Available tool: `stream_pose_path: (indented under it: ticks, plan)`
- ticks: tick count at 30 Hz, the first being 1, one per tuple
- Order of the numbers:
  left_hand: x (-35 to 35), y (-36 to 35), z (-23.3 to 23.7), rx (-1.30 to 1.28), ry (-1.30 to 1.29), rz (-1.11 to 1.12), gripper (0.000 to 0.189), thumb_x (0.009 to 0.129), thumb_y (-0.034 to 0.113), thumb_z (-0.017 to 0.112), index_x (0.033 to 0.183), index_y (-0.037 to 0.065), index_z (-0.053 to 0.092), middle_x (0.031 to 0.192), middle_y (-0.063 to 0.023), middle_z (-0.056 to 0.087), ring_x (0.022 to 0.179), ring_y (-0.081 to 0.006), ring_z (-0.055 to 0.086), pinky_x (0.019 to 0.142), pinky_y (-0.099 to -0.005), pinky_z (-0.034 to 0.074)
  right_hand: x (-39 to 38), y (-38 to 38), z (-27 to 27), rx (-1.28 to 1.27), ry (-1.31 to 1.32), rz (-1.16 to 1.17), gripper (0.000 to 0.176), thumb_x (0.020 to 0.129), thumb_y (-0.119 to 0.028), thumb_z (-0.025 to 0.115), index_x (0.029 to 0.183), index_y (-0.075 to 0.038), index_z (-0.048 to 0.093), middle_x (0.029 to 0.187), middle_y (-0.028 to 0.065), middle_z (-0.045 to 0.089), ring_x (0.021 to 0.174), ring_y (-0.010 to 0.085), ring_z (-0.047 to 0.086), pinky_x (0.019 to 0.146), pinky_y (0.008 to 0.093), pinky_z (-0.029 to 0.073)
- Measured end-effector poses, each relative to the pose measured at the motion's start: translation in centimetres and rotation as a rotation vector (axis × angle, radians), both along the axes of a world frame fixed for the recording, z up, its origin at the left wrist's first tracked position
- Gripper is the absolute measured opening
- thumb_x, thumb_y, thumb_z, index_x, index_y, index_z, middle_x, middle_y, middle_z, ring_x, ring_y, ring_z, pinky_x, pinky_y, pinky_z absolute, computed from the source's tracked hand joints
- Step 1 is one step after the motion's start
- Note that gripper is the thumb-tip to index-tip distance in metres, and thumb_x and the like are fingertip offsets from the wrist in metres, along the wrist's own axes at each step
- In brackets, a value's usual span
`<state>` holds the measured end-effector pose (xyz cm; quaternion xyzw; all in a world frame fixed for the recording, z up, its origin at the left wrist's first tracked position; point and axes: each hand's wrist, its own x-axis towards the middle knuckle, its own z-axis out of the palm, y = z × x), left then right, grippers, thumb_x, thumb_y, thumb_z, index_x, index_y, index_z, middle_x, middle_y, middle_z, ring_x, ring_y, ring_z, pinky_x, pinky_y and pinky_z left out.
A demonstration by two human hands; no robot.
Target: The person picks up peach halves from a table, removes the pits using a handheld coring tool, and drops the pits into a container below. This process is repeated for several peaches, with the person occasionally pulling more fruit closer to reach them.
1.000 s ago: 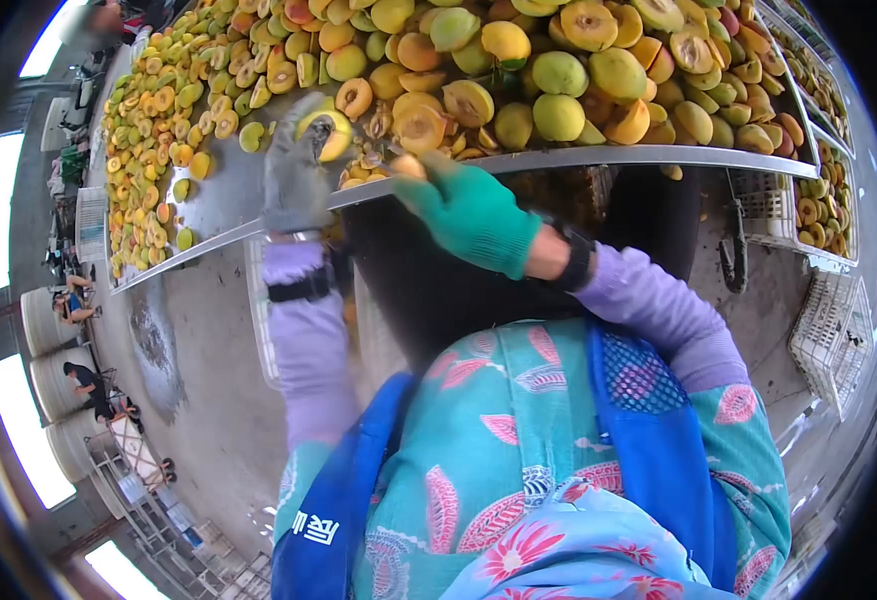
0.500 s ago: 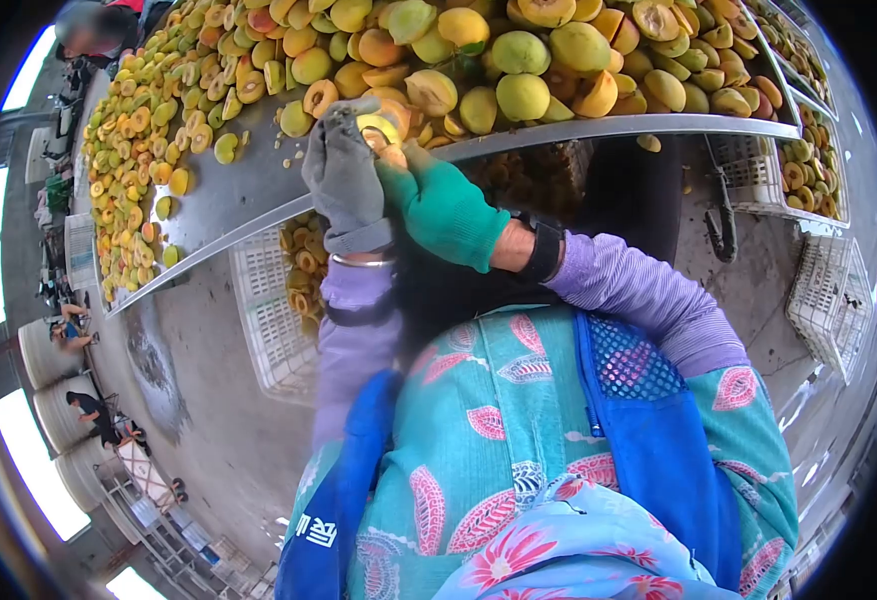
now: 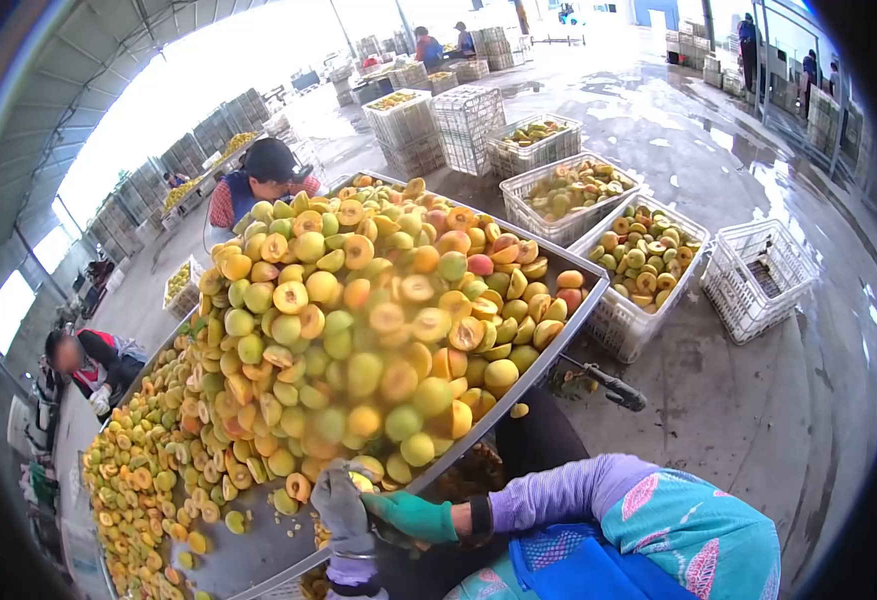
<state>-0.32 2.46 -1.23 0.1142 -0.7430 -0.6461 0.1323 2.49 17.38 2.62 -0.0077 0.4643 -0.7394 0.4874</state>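
Now, in the one view from my head, lots has changed since half a second ago: my head has tipped up, so the big heap of fruit [image 3: 303,330] fills the middle and my hands sit low down. A person in a dark cap [image 3: 248,190] across the desk [image 3: 243,545] has come into sight, and more of the white crates [image 3: 623,330] show on the right. My hands have stayed together by the near edge of the desk. My left grip [image 3: 341,505], in a gray glove, looks curled round a yellow-green fruit [image 3: 361,481], with just a bit of it peeking out past the fingers. My right grip [image 3: 413,515], in a green glove, is pressed up close to the left one, but I can't tell how far its fingers are bent or if they hold anything. So I think work on that one fruit is still going on, with my eyes more on the heap. Most of that fruit is hidden by my gloves, so I can't see if it is whole or cut. A hazy patch blurs the fruit in the middle of the heap. My left sleeve [image 3: 353,570] is cut off at the bottom, and it is too dark under the desk behind my hands to make things out.
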Motion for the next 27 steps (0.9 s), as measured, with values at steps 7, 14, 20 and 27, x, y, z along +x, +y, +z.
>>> stream_pose_path:
  ticks: [7,14,20,27]
  plan:
    - [-0.5,2.1,3.7,-0.024,0.085,-0.053,0.033,0.093,0.022,0.045,0.081,0.0,0.066,0.065,-0.0074,0.065,0.051,-0.0121,0.052,0.052,-0.0248,0.043,-0.2,-0.1,-0.2,0.005,0.145,-0.11,0.051,0.092,-0.062,0.039,0.073,-0.015,0.046,0.051,0.0002,0.046,0.032,0.0121,0.038,0.029,0.0272,0.035]
    - [-1.6,0.5,2.4,-0.239,0.079,-0.34,0.046,0.098,0.031,0.037,0.079,-0.001,0.065,0.069,-0.0104,0.066,0.057,-0.0153,0.06,0.053,-0.0264,0.047,-0.3,-0.2,-0.6,-0.576,-0.407,0.012,0.041,0.096,-0.054,0.04,0.079,-0.017,0.044,0.052,-0.0047,0.04,0.032,0.009,0.034,0.028,0.0267,0.035]
    - [-0.5,-0.2,5.7,-0.235,0.042,-0.793,0.032,0.096,0.026,0.046,0.085,0.003,0.064,0.079,-0.0097,0.065,0.07,-0.0182,0.062,0.063,-0.0292,0.051,0.1,0.1,-3.1,-1.005,-0.667,0.286,0.039,0.098,-0.048,0.041,0.078,-0.015,0.046,0.054,-0.0056,0.038,0.042,0.0064,0.041,0.036,0.024,0.041]
    - [9.1,-4.5,-0.1,0.228,0.045,0.208,0.02,0.092,0.028,0.055,0.093,0.008,0.06,0.078,-0.0042,0.059,0.072,-0.0135,0.058,0.06,-0.0295,0.048,0.7,3.0,-1.8,-0.678,-0.591,0.362,0.036,0.098,-0.046,0.046,0.094,-0.01,0.051,0.062,-0.0013,0.045,0.05,0.0125,0.046,0.05,0.0288,0.046]
